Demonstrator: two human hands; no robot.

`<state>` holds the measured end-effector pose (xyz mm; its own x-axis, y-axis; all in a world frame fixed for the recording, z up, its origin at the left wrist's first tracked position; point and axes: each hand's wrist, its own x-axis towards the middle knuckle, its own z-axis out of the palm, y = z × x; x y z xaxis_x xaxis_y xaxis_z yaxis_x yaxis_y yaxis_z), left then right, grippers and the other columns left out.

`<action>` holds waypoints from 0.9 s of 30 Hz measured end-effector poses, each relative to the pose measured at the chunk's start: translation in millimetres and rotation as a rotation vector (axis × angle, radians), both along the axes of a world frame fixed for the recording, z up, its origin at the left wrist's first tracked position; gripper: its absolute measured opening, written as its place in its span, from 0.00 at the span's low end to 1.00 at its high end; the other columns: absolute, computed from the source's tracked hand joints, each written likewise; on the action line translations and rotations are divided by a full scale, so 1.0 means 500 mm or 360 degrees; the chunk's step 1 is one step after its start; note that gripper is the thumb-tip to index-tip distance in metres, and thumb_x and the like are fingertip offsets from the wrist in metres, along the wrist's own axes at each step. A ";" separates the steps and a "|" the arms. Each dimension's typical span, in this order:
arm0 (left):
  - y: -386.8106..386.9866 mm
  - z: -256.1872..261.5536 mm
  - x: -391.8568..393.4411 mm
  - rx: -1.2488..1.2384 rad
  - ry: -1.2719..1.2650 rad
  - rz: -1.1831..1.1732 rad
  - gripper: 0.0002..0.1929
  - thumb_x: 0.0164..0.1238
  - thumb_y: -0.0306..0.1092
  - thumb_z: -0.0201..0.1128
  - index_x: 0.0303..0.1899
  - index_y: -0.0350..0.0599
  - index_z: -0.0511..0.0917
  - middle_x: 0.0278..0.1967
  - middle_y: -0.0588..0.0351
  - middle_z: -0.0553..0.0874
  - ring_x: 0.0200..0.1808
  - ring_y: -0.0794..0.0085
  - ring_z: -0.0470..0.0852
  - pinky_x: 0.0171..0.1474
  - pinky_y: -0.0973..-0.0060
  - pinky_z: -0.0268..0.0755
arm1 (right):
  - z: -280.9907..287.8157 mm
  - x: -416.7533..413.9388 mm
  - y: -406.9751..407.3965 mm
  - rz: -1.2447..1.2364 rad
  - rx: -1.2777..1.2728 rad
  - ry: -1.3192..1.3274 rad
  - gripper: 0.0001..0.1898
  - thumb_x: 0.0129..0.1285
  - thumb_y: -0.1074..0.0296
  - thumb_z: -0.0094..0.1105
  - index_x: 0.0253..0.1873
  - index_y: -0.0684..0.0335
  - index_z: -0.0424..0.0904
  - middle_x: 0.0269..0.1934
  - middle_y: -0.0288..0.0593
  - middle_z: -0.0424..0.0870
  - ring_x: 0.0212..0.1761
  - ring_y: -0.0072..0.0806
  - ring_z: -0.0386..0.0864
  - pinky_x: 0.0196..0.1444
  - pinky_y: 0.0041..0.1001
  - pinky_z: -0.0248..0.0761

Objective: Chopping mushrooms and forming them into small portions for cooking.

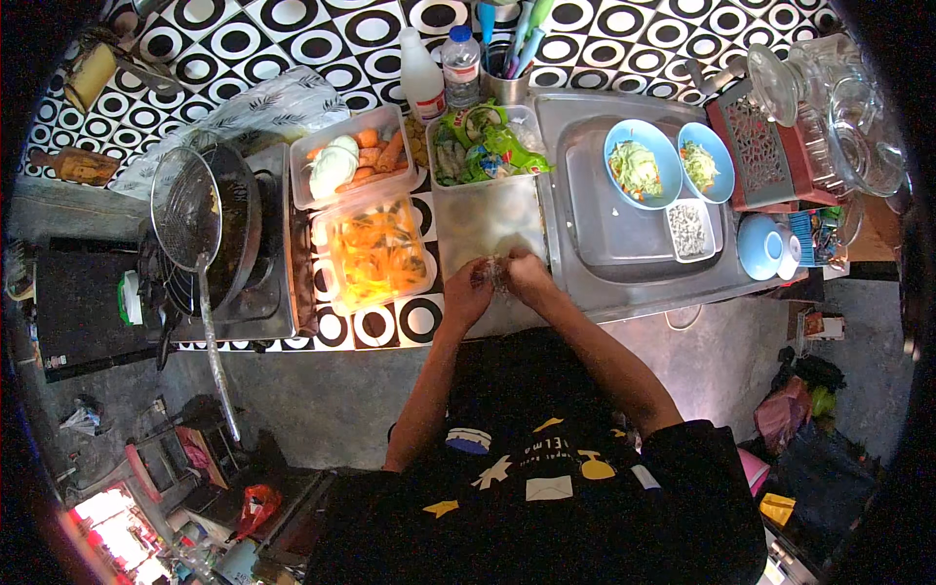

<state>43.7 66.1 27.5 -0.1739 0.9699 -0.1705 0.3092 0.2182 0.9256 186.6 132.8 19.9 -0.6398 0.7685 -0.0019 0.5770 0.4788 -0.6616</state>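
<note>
My left hand and my right hand are close together above the front of a pale metal counter surface. Between their fingers is a small, whitish, clear-looking thing, too small to identify. Just behind them stands a plastic container of leafy greens and green printed packaging. Left of my hands, a plastic container holds orange and pale food pieces. Behind that, another tub holds carrots and a pale cut vegetable. Two blue bowls of shredded vegetables rest in the metal basin at right.
A wire strainer lies over a wok on the stove at left, its handle jutting past the counter edge. Bottles and a metal utensil cup stand behind. A small white dish and glassware are at right.
</note>
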 end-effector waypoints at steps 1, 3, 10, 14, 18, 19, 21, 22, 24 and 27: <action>-0.003 -0.002 0.000 0.0039 0.0167 0.0028 0.19 0.52 0.26 0.62 0.49 0.40 0.76 0.44 0.46 0.83 0.43 0.65 0.83 0.46 0.72 0.76 | -0.006 0.004 0.005 -0.0037 0.0040 -0.0047 0.13 0.48 0.73 0.62 0.41 0.67 0.79 0.33 0.57 0.78 0.35 0.52 0.78 0.41 0.39 0.73; -0.006 0.000 0.000 0.0073 0.0340 0.0069 0.18 0.52 0.26 0.62 0.48 0.40 0.76 0.44 0.46 0.83 0.43 0.66 0.83 0.45 0.72 0.76 | -0.006 0.009 0.018 -0.0062 0.0077 -0.0089 0.12 0.48 0.73 0.62 0.40 0.68 0.80 0.34 0.58 0.79 0.35 0.52 0.78 0.41 0.38 0.74; 0.010 0.036 0.052 0.0159 -0.0363 0.0533 0.15 0.59 0.31 0.62 0.47 0.37 0.77 0.41 0.51 0.82 0.42 0.67 0.81 0.46 0.73 0.74 | 0.050 0.032 0.045 -0.0452 -0.0929 0.0212 0.11 0.54 0.68 0.65 0.39 0.69 0.83 0.30 0.49 0.83 0.34 0.31 0.82 0.39 0.28 0.75; 0.047 0.027 0.134 0.0087 -0.1563 0.0944 0.19 0.69 0.44 0.48 0.47 0.36 0.75 0.40 0.52 0.81 0.42 0.66 0.80 0.47 0.74 0.72 | 0.098 0.063 0.026 -0.0411 -0.1647 0.0962 0.09 0.58 0.70 0.64 0.39 0.70 0.83 0.32 0.36 0.82 0.34 0.20 0.78 0.37 0.24 0.74; 0.114 0.077 0.259 -0.0035 -0.1923 0.0878 0.28 0.71 0.53 0.37 0.44 0.35 0.74 0.37 0.48 0.82 0.38 0.64 0.80 0.44 0.69 0.73 | 0.145 0.167 0.045 -0.0435 -0.1398 0.0969 0.09 0.57 0.71 0.65 0.40 0.69 0.82 0.34 0.37 0.82 0.34 0.20 0.77 0.37 0.22 0.73; 0.129 0.094 0.296 -0.0009 -0.2006 0.0933 0.27 0.71 0.53 0.37 0.43 0.35 0.75 0.36 0.48 0.82 0.37 0.64 0.80 0.43 0.69 0.73 | 0.170 0.204 0.056 -0.0448 -0.1414 0.1068 0.09 0.57 0.71 0.65 0.41 0.69 0.82 0.34 0.37 0.82 0.34 0.20 0.77 0.38 0.21 0.72; 0.166 0.111 0.382 -0.0060 -0.1978 0.0903 0.26 0.71 0.51 0.37 0.42 0.35 0.75 0.35 0.48 0.82 0.36 0.64 0.80 0.43 0.69 0.73 | 0.174 0.284 0.081 -0.0478 -0.1413 0.1178 0.09 0.57 0.71 0.65 0.41 0.68 0.82 0.34 0.37 0.82 0.34 0.20 0.77 0.38 0.21 0.72; 0.184 0.117 0.429 -0.0107 -0.1948 0.0897 0.24 0.72 0.49 0.37 0.40 0.36 0.75 0.35 0.48 0.82 0.36 0.64 0.80 0.43 0.69 0.73 | 0.160 0.330 0.093 -0.0605 -0.1358 0.1128 0.09 0.55 0.70 0.66 0.39 0.67 0.83 0.32 0.37 0.83 0.32 0.20 0.77 0.38 0.22 0.72; 0.221 0.127 0.525 -0.0149 -0.1859 0.0816 0.23 0.72 0.47 0.37 0.39 0.37 0.76 0.34 0.49 0.82 0.35 0.65 0.80 0.41 0.70 0.73 | 0.146 0.427 0.120 -0.0744 -0.1295 0.1081 0.10 0.53 0.68 0.67 0.38 0.66 0.84 0.30 0.36 0.84 0.31 0.20 0.78 0.38 0.23 0.73; 0.265 0.128 0.645 -0.0140 -0.1749 0.0694 0.19 0.74 0.42 0.40 0.39 0.38 0.76 0.30 0.54 0.81 0.31 0.69 0.80 0.35 0.75 0.73 | 0.142 0.548 0.166 -0.0871 -0.1348 0.1187 0.10 0.54 0.66 0.65 0.38 0.65 0.84 0.31 0.39 0.85 0.31 0.21 0.79 0.37 0.24 0.73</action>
